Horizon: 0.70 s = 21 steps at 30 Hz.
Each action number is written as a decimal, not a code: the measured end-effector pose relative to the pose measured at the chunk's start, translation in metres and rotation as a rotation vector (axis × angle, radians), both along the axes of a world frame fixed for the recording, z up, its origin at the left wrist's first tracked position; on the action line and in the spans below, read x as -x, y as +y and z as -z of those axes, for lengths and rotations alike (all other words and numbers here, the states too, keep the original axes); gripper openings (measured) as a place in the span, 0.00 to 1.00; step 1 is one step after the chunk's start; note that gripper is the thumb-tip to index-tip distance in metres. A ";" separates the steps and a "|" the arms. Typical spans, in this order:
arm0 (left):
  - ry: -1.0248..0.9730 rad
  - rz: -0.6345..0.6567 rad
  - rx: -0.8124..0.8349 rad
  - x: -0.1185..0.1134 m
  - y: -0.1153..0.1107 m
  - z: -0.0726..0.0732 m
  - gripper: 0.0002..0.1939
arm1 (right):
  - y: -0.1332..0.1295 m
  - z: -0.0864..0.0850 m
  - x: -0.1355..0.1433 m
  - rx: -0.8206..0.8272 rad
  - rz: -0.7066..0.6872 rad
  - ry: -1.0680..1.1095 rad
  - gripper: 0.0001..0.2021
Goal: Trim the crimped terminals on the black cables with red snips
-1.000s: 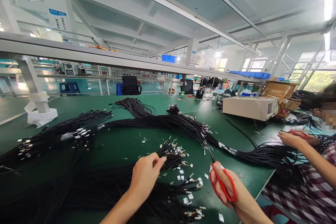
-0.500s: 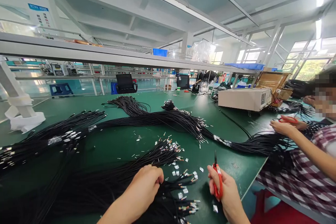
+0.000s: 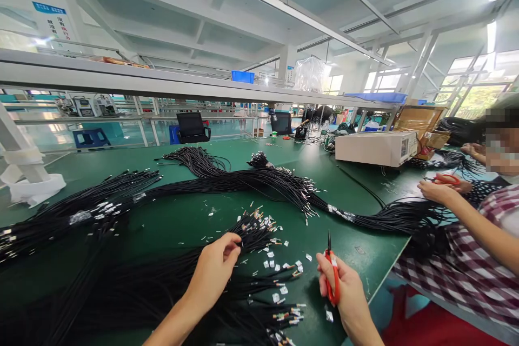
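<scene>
My left hand point(image 3: 217, 264) is over the near bundle of black cables point(image 3: 253, 230), its fingers curled in a pinch at the edge of the bundle. Whatever lies between the fingertips is hidden. In my right hand point(image 3: 344, 286) is a pair of red-handled scissors point(image 3: 333, 279), dark blades pointing up and away from me. More cable ends point(image 3: 290, 313) with exposed coloured wires lie between my hands. Small silvery foil scraps point(image 3: 276, 298) are scattered around these ends on the green table point(image 3: 320, 216).
A long cable bundle point(image 3: 243, 178) crosses the table farther back, and another bundle point(image 3: 81, 216) lies at left. A beige instrument box point(image 3: 373, 148) stands at back right. A person in a checked garment point(image 3: 458, 259) sits at right, holding red-handled scissors point(image 3: 446, 179). A shelf point(image 3: 162, 86) spans overhead.
My left hand has moved up and left, from the nearer cable ends to the bundle behind them. My right hand keeps the scissors in nearly the same place. The view has shifted slightly.
</scene>
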<state>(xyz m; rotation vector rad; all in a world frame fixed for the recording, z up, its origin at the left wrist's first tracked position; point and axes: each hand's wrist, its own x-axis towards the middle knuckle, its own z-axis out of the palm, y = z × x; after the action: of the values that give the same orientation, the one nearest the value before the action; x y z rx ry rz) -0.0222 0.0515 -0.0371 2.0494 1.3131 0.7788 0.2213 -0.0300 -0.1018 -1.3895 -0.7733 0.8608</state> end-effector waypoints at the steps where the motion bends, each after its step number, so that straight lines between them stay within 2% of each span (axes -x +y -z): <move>1: -0.079 -0.015 0.032 0.001 0.003 0.001 0.09 | 0.000 0.000 0.000 0.001 -0.001 0.000 0.24; 4: -0.177 0.006 0.096 0.003 0.005 -0.001 0.08 | -0.001 -0.001 0.000 0.014 0.006 -0.013 0.23; 9: 0.019 0.142 0.080 0.001 -0.008 -0.011 0.01 | -0.001 -0.001 0.001 0.020 0.029 -0.036 0.24; 16: 0.233 0.237 0.060 -0.003 -0.017 -0.006 0.11 | -0.001 0.001 0.001 -0.002 0.022 -0.017 0.24; 21: 0.323 0.267 -0.038 -0.006 -0.018 -0.004 0.09 | -0.002 0.000 0.001 -0.001 0.021 -0.042 0.24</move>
<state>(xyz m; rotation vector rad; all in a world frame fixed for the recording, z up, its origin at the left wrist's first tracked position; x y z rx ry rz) -0.0158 0.0338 -0.0332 2.3915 1.1571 0.3670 0.2204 -0.0316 -0.1014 -1.4161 -0.7899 0.8164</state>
